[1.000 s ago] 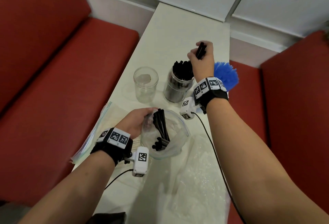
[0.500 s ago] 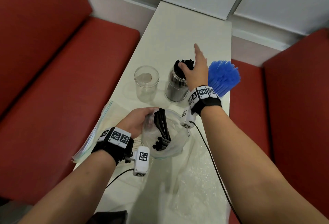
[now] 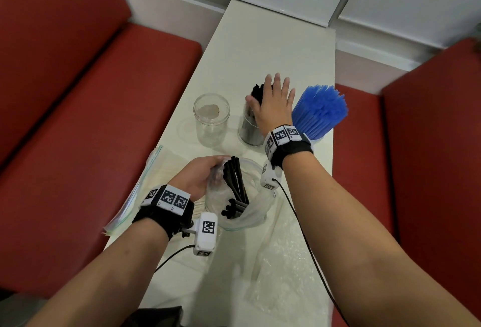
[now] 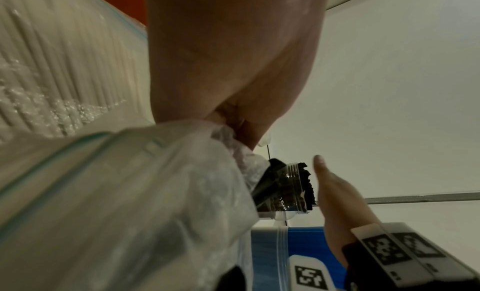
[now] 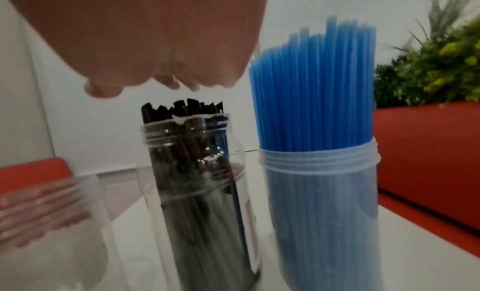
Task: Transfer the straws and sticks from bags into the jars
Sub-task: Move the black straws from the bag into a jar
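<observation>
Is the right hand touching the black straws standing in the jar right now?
Apart. In the right wrist view a strip of wall shows between the open right hand and the black straws below it.

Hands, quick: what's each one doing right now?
Left hand: grips the clear bag of black straws.
Right hand: open, flat above the jar of black straws.

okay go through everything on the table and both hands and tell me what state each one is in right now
Left hand: grips the open bag.
Open bag: held open, some black straws inside.
Right hand: flat, fingers spread, above the middle jar.
Middle jar: upright, uncapped, packed with black straws.
Blue-straw jar: upright, uncapped, full; straws stand well above the rim.
Clear jar: upright, uncapped, no straws.
Flat bag: lies at the table's left edge.
</observation>
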Demonstrator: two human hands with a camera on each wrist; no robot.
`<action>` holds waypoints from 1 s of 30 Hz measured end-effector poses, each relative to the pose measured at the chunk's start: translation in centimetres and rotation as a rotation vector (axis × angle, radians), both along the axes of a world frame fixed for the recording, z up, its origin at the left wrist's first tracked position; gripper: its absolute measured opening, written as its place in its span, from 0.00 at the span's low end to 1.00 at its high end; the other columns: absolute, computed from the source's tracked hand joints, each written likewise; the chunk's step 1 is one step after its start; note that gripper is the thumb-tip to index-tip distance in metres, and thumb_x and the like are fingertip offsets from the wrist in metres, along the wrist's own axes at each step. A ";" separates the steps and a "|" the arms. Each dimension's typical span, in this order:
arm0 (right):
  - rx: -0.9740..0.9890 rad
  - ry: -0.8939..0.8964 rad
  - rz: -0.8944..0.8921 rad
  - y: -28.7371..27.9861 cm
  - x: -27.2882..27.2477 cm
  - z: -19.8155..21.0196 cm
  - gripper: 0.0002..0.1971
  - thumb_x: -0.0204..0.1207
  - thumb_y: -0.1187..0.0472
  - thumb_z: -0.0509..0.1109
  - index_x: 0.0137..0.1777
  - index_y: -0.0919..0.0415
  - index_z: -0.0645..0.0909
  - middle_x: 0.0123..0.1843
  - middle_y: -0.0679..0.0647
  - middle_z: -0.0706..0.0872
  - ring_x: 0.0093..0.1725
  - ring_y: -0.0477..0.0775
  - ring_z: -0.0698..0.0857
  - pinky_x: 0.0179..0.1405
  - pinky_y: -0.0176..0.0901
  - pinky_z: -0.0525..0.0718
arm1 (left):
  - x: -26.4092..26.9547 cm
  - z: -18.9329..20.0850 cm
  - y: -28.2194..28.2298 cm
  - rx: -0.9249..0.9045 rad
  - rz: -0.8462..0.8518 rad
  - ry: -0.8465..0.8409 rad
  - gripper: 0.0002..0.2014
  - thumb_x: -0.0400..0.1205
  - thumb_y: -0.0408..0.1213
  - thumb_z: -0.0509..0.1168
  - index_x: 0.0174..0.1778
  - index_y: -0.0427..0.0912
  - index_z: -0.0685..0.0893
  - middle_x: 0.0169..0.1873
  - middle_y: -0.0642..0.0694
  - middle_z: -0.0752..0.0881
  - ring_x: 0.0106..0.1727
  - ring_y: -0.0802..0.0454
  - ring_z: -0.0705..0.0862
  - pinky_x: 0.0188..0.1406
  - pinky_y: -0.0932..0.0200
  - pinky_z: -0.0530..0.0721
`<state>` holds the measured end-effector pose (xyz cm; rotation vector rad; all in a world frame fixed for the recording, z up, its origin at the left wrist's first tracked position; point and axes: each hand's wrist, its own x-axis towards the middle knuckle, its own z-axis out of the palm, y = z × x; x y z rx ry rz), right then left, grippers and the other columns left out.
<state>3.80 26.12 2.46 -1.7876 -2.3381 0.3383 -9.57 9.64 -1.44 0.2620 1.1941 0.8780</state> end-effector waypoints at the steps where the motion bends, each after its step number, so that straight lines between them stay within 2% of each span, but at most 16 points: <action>1: 0.033 0.133 -0.011 -0.1 0.1 0.6 0.33 0.90 0.45 0.52 0.88 0.63 0.52 0.90 0.64 0.51 0.89 0.66 0.45 0.88 0.60 0.42 | 0.0 0.0 -0.1 0.001 0.002 0.002 0.18 0.91 0.34 0.57 0.72 0.29 0.81 0.30 0.46 0.88 0.39 0.51 0.87 0.51 0.55 0.84; 3: 0.092 0.447 -0.016 -0.9 0.4 1.4 0.24 0.90 0.55 0.57 0.84 0.63 0.66 0.84 0.63 0.67 0.85 0.62 0.62 0.86 0.52 0.57 | -0.1 0.3 -0.2 0.002 0.012 0.015 0.19 0.90 0.34 0.59 0.73 0.28 0.80 0.41 0.41 0.89 0.45 0.47 0.87 0.57 0.51 0.83; 5: 0.075 0.673 -0.049 -2.8 0.8 1.9 0.17 0.86 0.64 0.59 0.73 0.59 0.79 0.68 0.56 0.82 0.69 0.54 0.80 0.72 0.45 0.76 | -0.2 0.2 -0.4 0.009 0.020 0.020 0.19 0.90 0.34 0.59 0.74 0.27 0.80 0.56 0.34 0.87 0.53 0.44 0.86 0.64 0.48 0.82; 6: -0.020 0.752 -0.057 -3.7 1.0 2.0 0.16 0.84 0.68 0.59 0.66 0.58 0.82 0.59 0.54 0.86 0.58 0.53 0.85 0.63 0.45 0.82 | -0.3 0.1 -0.5 0.012 0.022 0.024 0.19 0.90 0.34 0.59 0.74 0.28 0.80 0.60 0.32 0.85 0.55 0.43 0.85 0.67 0.47 0.81; 7: -0.159 0.810 -0.043 -4.7 1.2 1.8 0.15 0.82 0.71 0.59 0.60 0.58 0.82 0.51 0.55 0.87 0.49 0.53 0.87 0.54 0.47 0.86 | -0.2 0.0 -0.5 0.014 0.024 0.030 0.19 0.90 0.34 0.58 0.73 0.28 0.80 0.61 0.32 0.85 0.55 0.43 0.85 0.66 0.47 0.82; 9: -0.460 0.820 0.039 -6.7 1.6 1.1 0.13 0.79 0.76 0.58 0.53 0.59 0.79 0.43 0.59 0.85 0.41 0.55 0.87 0.46 0.52 0.89 | 0.1 -0.2 -0.6 0.027 0.016 0.014 0.17 0.90 0.34 0.58 0.70 0.30 0.82 0.48 0.38 0.89 0.44 0.48 0.88 0.51 0.53 0.86; 11: -0.640 0.704 0.093 -8.8 2.1 0.0 0.12 0.79 0.76 0.61 0.54 0.58 0.76 0.44 0.60 0.84 0.40 0.56 0.86 0.46 0.52 0.89 | 0.6 -0.2 -0.8 0.037 0.013 0.017 0.12 0.90 0.34 0.58 0.64 0.35 0.83 0.32 0.45 0.88 0.32 0.53 0.87 0.34 0.61 0.86; 12: -0.682 0.638 0.097 -9.9 2.4 -0.7 0.13 0.79 0.75 0.63 0.56 0.57 0.74 0.47 0.60 0.83 0.41 0.55 0.85 0.46 0.51 0.87 | 0.8 -0.1 -0.9 0.040 0.021 0.044 0.11 0.89 0.34 0.59 0.61 0.35 0.84 0.31 0.45 0.88 0.31 0.54 0.86 0.33 0.62 0.84; 14: -0.742 0.560 0.096 -12.0 3.0 -2.2 0.17 0.78 0.72 0.67 0.62 0.56 0.70 0.53 0.59 0.82 0.44 0.55 0.83 0.47 0.49 0.84 | 1.1 0.0 -1.0 0.062 0.030 0.112 0.12 0.89 0.33 0.60 0.61 0.32 0.86 0.45 0.36 0.89 0.43 0.46 0.87 0.49 0.54 0.85; 16: -0.750 0.545 0.098 -14.0 3.4 -3.6 0.23 0.77 0.66 0.72 0.68 0.58 0.66 0.55 0.57 0.80 0.50 0.56 0.83 0.49 0.49 0.84 | 1.4 0.0 -1.3 0.086 0.012 0.151 0.15 0.90 0.33 0.60 0.67 0.30 0.85 0.59 0.30 0.87 0.58 0.38 0.85 0.68 0.41 0.80; 18: -0.660 0.559 0.040 -15.7 3.4 -4.8 0.24 0.77 0.58 0.76 0.66 0.57 0.67 0.52 0.51 0.80 0.51 0.52 0.81 0.48 0.44 0.79 | 1.8 0.0 -1.6 0.089 0.001 0.171 0.15 0.90 0.34 0.60 0.67 0.32 0.86 0.62 0.31 0.88 0.63 0.37 0.86 0.73 0.39 0.78; 20: -0.576 0.557 -0.017 -16.8 3.6 -5.6 0.21 0.77 0.52 0.76 0.64 0.56 0.73 0.51 0.49 0.83 0.51 0.51 0.82 0.48 0.40 0.77 | 2.0 -0.1 -1.8 0.094 -0.005 0.195 0.14 0.89 0.34 0.62 0.65 0.34 0.87 0.60 0.34 0.89 0.64 0.38 0.87 0.72 0.41 0.81; 21: -0.564 0.538 -0.014 -17.0 3.7 -5.8 0.19 0.78 0.52 0.75 0.65 0.57 0.76 0.53 0.51 0.85 0.53 0.53 0.84 0.51 0.41 0.78 | 2.0 -0.1 -1.9 0.096 -0.002 0.208 0.13 0.89 0.34 0.63 0.64 0.34 0.88 0.59 0.35 0.90 0.63 0.39 0.88 0.70 0.42 0.82; 24: -0.584 0.464 0.051 -16.9 4.2 -6.0 0.15 0.81 0.61 0.70 0.66 0.60 0.82 0.60 0.57 0.89 0.60 0.58 0.85 0.61 0.48 0.81 | 2.0 -0.2 -2.2 0.106 0.008 0.183 0.10 0.87 0.34 0.65 0.57 0.35 0.91 0.53 0.36 0.92 0.56 0.43 0.90 0.63 0.47 0.85; 27: -0.572 0.517 0.091 -16.6 4.4 -5.3 0.10 0.80 0.65 0.70 0.61 0.59 0.84 0.56 0.54 0.88 0.58 0.56 0.85 0.59 0.46 0.79 | 1.9 0.2 -2.6 0.147 -0.001 0.118 0.09 0.85 0.33 0.67 0.51 0.34 0.92 0.51 0.34 0.91 0.51 0.44 0.89 0.57 0.49 0.86; 30: -0.564 0.540 0.142 -16.2 4.6 -4.8 0.12 0.78 0.69 0.69 0.60 0.61 0.81 0.57 0.56 0.86 0.57 0.55 0.84 0.60 0.46 0.79 | 1.6 0.6 -2.5 0.179 -0.012 0.075 0.08 0.84 0.32 0.67 0.54 0.33 0.89 0.50 0.32 0.85 0.51 0.42 0.85 0.53 0.49 0.84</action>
